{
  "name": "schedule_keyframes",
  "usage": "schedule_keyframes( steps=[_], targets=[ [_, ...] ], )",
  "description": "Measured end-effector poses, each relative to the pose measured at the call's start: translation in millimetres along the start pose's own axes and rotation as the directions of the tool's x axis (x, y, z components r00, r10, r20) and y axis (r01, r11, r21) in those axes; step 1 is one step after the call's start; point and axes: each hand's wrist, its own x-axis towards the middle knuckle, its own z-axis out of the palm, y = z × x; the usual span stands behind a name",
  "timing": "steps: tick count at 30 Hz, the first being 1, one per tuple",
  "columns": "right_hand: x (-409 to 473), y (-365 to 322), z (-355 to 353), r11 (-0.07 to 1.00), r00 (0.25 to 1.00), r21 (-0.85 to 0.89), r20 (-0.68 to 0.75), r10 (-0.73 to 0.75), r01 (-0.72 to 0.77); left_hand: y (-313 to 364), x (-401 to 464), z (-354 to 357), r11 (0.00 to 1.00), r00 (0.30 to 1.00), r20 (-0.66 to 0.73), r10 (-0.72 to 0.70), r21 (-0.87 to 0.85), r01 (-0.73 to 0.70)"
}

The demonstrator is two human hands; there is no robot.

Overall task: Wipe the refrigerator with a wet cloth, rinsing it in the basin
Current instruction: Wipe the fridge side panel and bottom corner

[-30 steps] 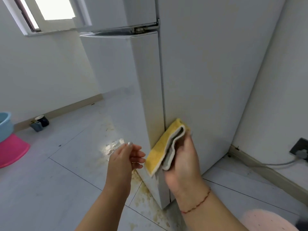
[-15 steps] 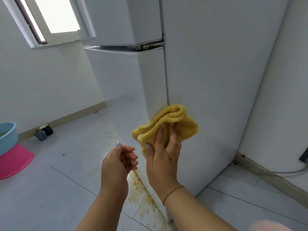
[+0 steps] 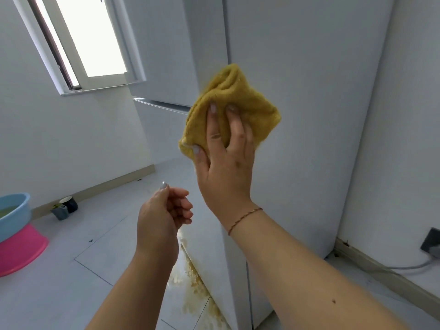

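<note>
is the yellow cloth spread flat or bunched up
Bunched up. The yellow cloth shows thick folds and ridges near its top, and the right hand presses it against the refrigerator side.

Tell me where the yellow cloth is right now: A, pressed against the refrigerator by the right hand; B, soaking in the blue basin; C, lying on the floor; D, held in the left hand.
A: the right hand presses the yellow cloth against the refrigerator.
</note>
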Motion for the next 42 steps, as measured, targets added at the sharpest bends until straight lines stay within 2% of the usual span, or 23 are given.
schedule_keyframes(
  steps=[5, 10, 14, 18, 22, 27, 30, 33, 36, 39, 42],
  targets=[
    [-43.6, 20.3, 2.7, 0.998, 0.999, -0.043, 0.017, -0.044, 0.045, 1.0, 0.2, 2.7, 1.0, 1.0, 0.001, -0.003, -0.001, 0.003],
    [-132.5, 42.2, 1.5, 0.993, 0.984, -0.105, 0.165, 0.063, -0.046, -18.8, -2.6, 1.4, 0.997, 0.998, -0.005, -0.069, 0.025, 0.069],
    [-160.7, 50.2, -4.6, 0.989, 0.957, -0.068, 0.251, 0.145, -0.132, -38.8, -8.8, 5.2, 0.986, 0.988, 0.078, -0.137, 0.105, 0.128],
    [-156.6, 54.2, -9.6, 0.986, 0.947, 0.03, 0.284, 0.15, -0.165, -49.3, -13.9, 9.4, 0.983, 0.985, 0.144, -0.095, 0.17, 0.07],
    [-155.6, 62.1, -7.8, 0.98, 0.97, 0.107, 0.196, 0.145, -0.168, -55.7, -21.5, 7.1, 0.982, 0.987, 0.16, 0.001, 0.188, -0.031],
    [-178.9, 66.4, 0.1, 0.97, 0.966, 0.102, 0.159, 0.202, -0.22, -81.6, -31.6, 0.7, 0.953, 0.97, 0.226, 0.086, 0.264, -0.146],
    [-200.6, 65.7, 1.3, 0.947, 0.942, 0.116, 0.191, 0.276, -0.301, -103.4, -35.2, -4.4, 0.934, 0.957, 0.28, 0.068, 0.32, -0.16],
    [-222.8, 64.1, -4.0, 0.869, 0.888, 0.25, 0.301, 0.349, -0.426, -125.4, -37.3, -12.4, 0.928, 0.959, 0.282, 0.036, 0.347, -0.137],
    [-239.0, 61.7, -15.9, 0.677, 0.806, 0.448, 0.413, 0.424, -0.585, -147.0, -42.1, -21.4, 0.938, 0.966, 0.256, -0.023, 0.339, -0.068],
    [-243.6, 58.2, -25.4, 0.5, 0.664, 0.44, 0.547, 0.51, -0.746, -165.6, -49.1, -26.9, 0.927, 0.969, 0.243, -0.052, 0.372, -0.044],
    [-250.6, 55.6, -25.5, 0.453, 0.602, 0.399, 0.582, 0.547, -0.797, -180.3, -54.8, -30.4, 0.929, 0.971, 0.224, -0.083, 0.371, -0.006]
  ],
)
